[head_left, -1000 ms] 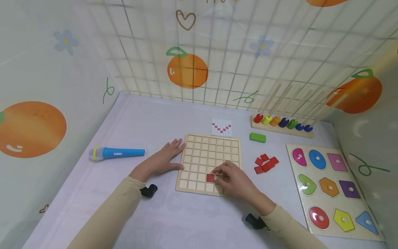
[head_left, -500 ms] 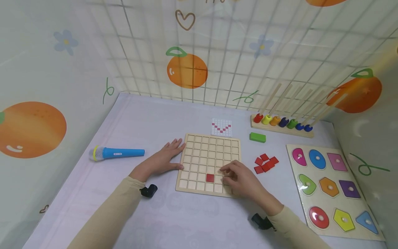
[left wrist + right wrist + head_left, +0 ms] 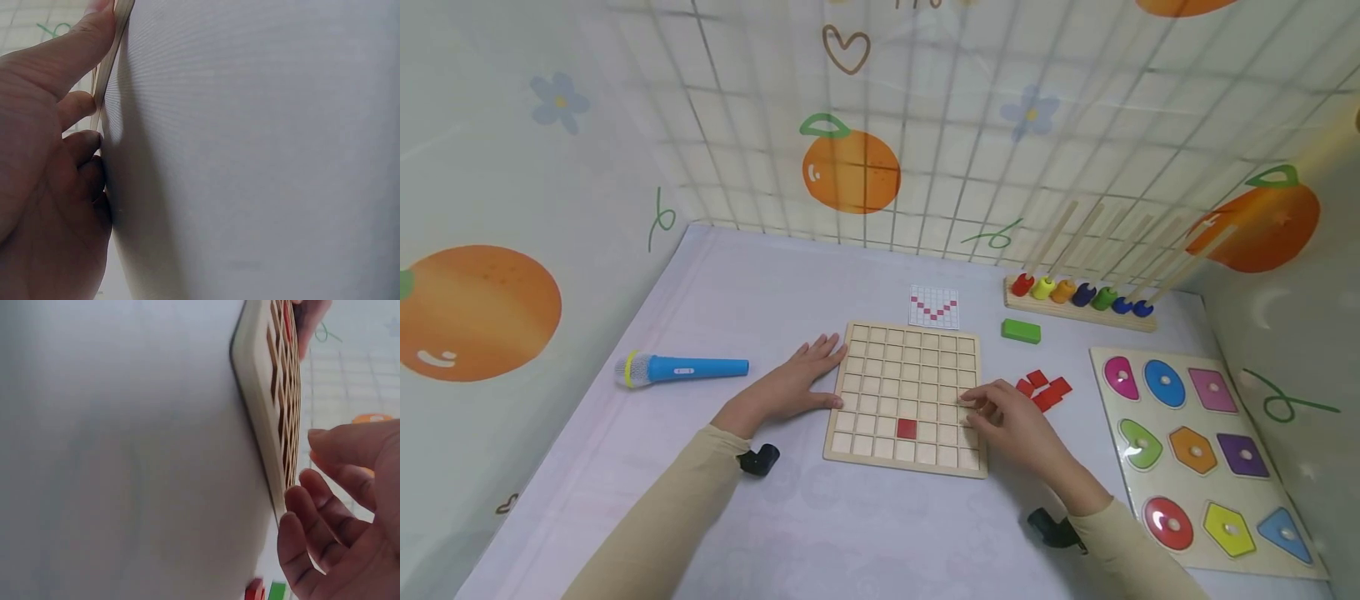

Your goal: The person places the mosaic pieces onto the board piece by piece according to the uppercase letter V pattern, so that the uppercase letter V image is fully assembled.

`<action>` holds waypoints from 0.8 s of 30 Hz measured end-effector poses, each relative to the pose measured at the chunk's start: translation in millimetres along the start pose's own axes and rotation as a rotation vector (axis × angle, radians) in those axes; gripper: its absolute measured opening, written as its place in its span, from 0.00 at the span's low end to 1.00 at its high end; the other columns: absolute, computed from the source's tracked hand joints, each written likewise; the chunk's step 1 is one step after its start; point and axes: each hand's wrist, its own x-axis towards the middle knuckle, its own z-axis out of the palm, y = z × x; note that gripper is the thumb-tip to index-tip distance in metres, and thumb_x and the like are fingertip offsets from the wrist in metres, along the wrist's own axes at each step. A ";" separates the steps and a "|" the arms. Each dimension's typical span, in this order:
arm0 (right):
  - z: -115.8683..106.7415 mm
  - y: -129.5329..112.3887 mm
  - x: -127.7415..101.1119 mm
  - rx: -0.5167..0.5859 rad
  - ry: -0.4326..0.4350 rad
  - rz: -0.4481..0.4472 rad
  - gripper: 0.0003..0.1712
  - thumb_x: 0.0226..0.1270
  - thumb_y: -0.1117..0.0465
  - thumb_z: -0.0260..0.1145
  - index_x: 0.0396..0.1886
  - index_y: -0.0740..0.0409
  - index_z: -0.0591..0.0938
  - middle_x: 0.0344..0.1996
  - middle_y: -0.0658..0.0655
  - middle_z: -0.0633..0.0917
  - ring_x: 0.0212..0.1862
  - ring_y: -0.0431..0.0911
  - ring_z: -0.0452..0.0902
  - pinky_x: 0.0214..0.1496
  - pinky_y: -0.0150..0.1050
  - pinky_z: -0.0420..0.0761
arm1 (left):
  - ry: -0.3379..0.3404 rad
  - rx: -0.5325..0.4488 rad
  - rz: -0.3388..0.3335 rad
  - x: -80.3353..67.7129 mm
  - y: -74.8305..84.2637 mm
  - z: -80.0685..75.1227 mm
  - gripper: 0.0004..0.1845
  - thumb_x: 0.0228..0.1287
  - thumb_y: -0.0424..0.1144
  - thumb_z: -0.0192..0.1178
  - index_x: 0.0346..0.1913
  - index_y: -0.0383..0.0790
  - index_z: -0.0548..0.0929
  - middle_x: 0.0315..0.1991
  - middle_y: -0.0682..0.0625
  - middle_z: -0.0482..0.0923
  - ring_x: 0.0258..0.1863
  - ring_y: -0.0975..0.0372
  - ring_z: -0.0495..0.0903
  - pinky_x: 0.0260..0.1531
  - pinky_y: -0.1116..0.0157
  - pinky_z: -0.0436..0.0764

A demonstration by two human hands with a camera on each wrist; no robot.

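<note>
One red tile (image 3: 907,428) sits in the wooden grid board (image 3: 904,392); flat left hand (image 3: 790,386) should brace its left edge while the empty, loosely curled right hand (image 3: 1011,419) at its right edge takes one tile from the red pile (image 3: 1042,392).

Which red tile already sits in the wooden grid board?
The lone red tile in the grid board, second row from its near edge; the other red tiles lie loose on the table beside it.

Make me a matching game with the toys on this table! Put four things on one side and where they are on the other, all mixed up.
Things:
1. red tile
2. blue microphone
3. green block
4. left hand

Places:
A. lying on the table left of the grid board
B. in a cell of the grid board
C. resting against the board's left edge
D. in front of the ring stacker

Pairs: 1-B, 2-A, 3-D, 4-C
</note>
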 end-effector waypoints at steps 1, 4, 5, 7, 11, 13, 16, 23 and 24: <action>-1.6 2.4 0.0 -0.004 0.006 0.002 0.17 0.64 0.59 0.75 0.53 0.50 0.86 0.38 0.46 0.81 0.41 0.43 0.77 0.42 0.38 0.84 | 0.000 -0.001 -0.001 0.0 -0.1 -0.1 0.51 0.67 0.58 0.65 0.82 0.46 0.49 0.83 0.48 0.36 0.82 0.54 0.33 0.80 0.54 0.37; -6.4 9.6 -0.4 -0.022 0.023 0.009 0.18 0.64 0.59 0.75 0.53 0.52 0.86 0.38 0.47 0.82 0.41 0.44 0.77 0.44 0.39 0.83 | 0.001 -0.001 -0.001 0.0 -0.5 -0.2 0.51 0.66 0.58 0.65 0.82 0.46 0.49 0.83 0.48 0.36 0.82 0.54 0.33 0.80 0.54 0.37; -8.0 12.1 -0.5 -0.028 0.029 0.012 0.18 0.64 0.59 0.75 0.53 0.52 0.86 0.39 0.47 0.82 0.41 0.44 0.77 0.44 0.39 0.83 | 0.001 -0.001 -0.001 0.1 -0.6 -0.2 0.51 0.66 0.58 0.65 0.82 0.46 0.49 0.83 0.48 0.36 0.82 0.54 0.33 0.80 0.54 0.37; -11.5 17.6 -0.8 -0.036 0.037 0.012 0.18 0.64 0.60 0.75 0.54 0.53 0.86 0.40 0.49 0.82 0.41 0.45 0.77 0.43 0.39 0.83 | -0.001 -0.001 -0.002 0.3 -0.7 0.0 0.51 0.66 0.59 0.65 0.82 0.46 0.49 0.83 0.48 0.36 0.82 0.55 0.33 0.80 0.54 0.37; -18.5 28.4 -0.9 -0.055 0.048 0.026 0.18 0.65 0.61 0.74 0.55 0.54 0.85 0.41 0.51 0.83 0.40 0.46 0.77 0.42 0.38 0.83 | -0.006 0.009 -0.004 1.1 -1.6 0.8 0.51 0.67 0.59 0.64 0.83 0.47 0.49 0.83 0.49 0.36 0.82 0.55 0.33 0.80 0.54 0.37; -21.6 33.1 -0.7 -0.065 0.047 0.040 0.18 0.66 0.62 0.73 0.55 0.54 0.85 0.41 0.51 0.83 0.40 0.46 0.77 0.43 0.39 0.83 | -0.009 0.012 -0.005 1.4 -2.2 1.0 0.51 0.67 0.59 0.64 0.83 0.47 0.48 0.83 0.49 0.36 0.82 0.55 0.32 0.80 0.55 0.37; -26.2 38.9 -0.8 -0.073 0.042 0.047 0.18 0.66 0.63 0.73 0.55 0.54 0.85 0.41 0.52 0.83 0.41 0.46 0.78 0.46 0.42 0.84 | -0.010 0.011 -0.004 1.4 -2.4 0.9 0.50 0.67 0.59 0.64 0.83 0.47 0.49 0.83 0.49 0.35 0.82 0.55 0.32 0.80 0.54 0.37; -34.8 48.4 -2.7 -0.092 0.024 0.021 0.20 0.64 0.66 0.74 0.56 0.56 0.85 0.42 0.53 0.84 0.43 0.47 0.80 0.49 0.46 0.85 | -0.007 0.015 -0.005 0.8 -2.4 0.6 0.51 0.67 0.59 0.64 0.83 0.47 0.48 0.83 0.49 0.35 0.82 0.55 0.32 0.80 0.54 0.37; -35.5 49.4 -3.1 -0.096 0.021 0.021 0.20 0.63 0.66 0.74 0.56 0.56 0.85 0.44 0.53 0.85 0.44 0.47 0.80 0.50 0.47 0.85 | -0.008 0.018 -0.005 0.9 -2.7 0.8 0.51 0.67 0.59 0.64 0.83 0.47 0.48 0.83 0.49 0.35 0.82 0.55 0.32 0.80 0.54 0.37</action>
